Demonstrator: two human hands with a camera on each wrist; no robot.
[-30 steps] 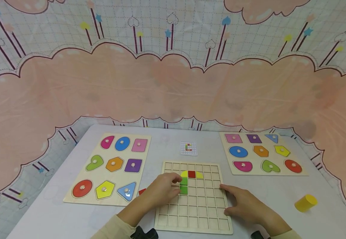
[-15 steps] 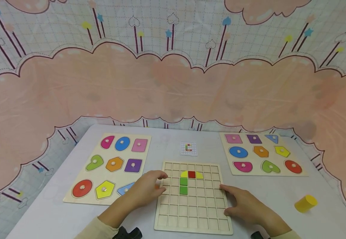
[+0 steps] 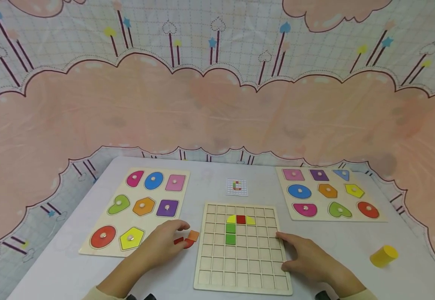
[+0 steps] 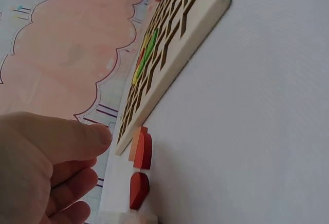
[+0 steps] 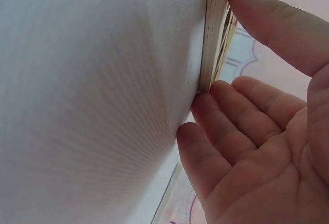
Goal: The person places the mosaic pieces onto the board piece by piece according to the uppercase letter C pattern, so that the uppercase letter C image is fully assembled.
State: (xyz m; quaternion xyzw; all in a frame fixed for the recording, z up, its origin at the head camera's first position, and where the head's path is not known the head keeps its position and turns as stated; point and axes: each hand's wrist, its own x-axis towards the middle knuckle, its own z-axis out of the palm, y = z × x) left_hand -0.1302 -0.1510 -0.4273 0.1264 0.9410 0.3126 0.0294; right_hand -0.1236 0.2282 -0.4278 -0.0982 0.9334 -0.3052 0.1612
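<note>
A wooden grid board (image 3: 247,266) lies at the middle of the table. Set in its second row are a yellow rounded piece (image 3: 232,218), a red square (image 3: 241,219) and another yellow rounded piece (image 3: 251,220); two green squares (image 3: 230,239) run down below the left yellow one. Left of the board lie an orange square (image 3: 193,236), a red rounded piece (image 4: 145,151) and another red piece (image 4: 139,189). My left hand (image 3: 164,241) is right beside these loose pieces, fingers relaxed, holding nothing. My right hand (image 3: 309,256) touches the board's right edge with thumb and fingertips.
Shape puzzle boards lie at left (image 3: 101,221) and right (image 3: 316,204), filled with knobbed coloured shapes. A small pattern card (image 3: 237,187) lies behind the grid board. A yellow cylinder (image 3: 384,255) stands tilted-looking on the right. A patterned cloth (image 3: 217,116) hangs behind the table.
My left hand has moved left and nearer, from the green squares on the grid board to the loose pieces beside it. My right hand has stayed at the board's edge.
</note>
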